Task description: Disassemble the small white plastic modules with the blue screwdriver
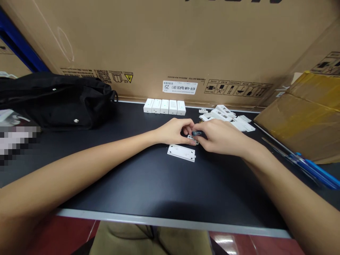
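R hand (221, 136) is pinching a small dark-blue part (197, 133) at frame center, L hand (172, 131) curling its fingers onto a white plastic piece (192, 139) just above a white plastic cover (181, 153). I'm reading both as light, brittle parts, so I'm favoring edge grips.

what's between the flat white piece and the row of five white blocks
In the head view, the person's left hand lies between the flat white piece and the row of five white blocks.

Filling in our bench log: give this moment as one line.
left hand: touching small white plastic part | right hand: pinching small dark-blue piece | beside: white plastic plate
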`<state>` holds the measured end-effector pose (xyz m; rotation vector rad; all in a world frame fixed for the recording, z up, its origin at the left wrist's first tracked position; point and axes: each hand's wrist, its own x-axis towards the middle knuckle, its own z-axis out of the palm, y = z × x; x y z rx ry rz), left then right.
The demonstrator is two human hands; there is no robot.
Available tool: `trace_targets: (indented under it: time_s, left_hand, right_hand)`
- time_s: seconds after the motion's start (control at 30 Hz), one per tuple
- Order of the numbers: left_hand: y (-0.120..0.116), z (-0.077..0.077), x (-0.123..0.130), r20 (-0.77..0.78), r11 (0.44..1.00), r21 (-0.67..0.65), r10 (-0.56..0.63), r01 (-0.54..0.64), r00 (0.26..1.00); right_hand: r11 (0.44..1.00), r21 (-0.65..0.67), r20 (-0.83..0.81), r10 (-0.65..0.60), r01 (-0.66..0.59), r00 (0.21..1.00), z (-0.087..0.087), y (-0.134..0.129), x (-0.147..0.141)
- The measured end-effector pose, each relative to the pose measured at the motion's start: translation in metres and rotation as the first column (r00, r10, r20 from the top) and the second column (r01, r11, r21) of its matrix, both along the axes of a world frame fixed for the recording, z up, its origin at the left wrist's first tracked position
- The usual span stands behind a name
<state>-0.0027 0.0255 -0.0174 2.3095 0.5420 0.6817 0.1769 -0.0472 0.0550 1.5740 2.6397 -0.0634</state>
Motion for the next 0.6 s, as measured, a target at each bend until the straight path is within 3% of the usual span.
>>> trace_targets:
  time_s: [0.33, 0.6]
  left_hand:
    - [-0.003, 0.004, 0.001, -0.045, 0.999, 0.024, 0.025, -0.024, 0.999]
    - [-0.003, 0.004, 0.002, -0.010, 1.000, -0.010, -0.005, 0.005, 1.000]
  right_hand:
    - [0.998, 0.036, -0.034, 0.046, -0.045, 0.998, -0.009, 0.011, 0.008]
    - [0.989, -0.034, -0.217, 0.137, -0.147, 0.967, -0.013, 0.016, 0.023]
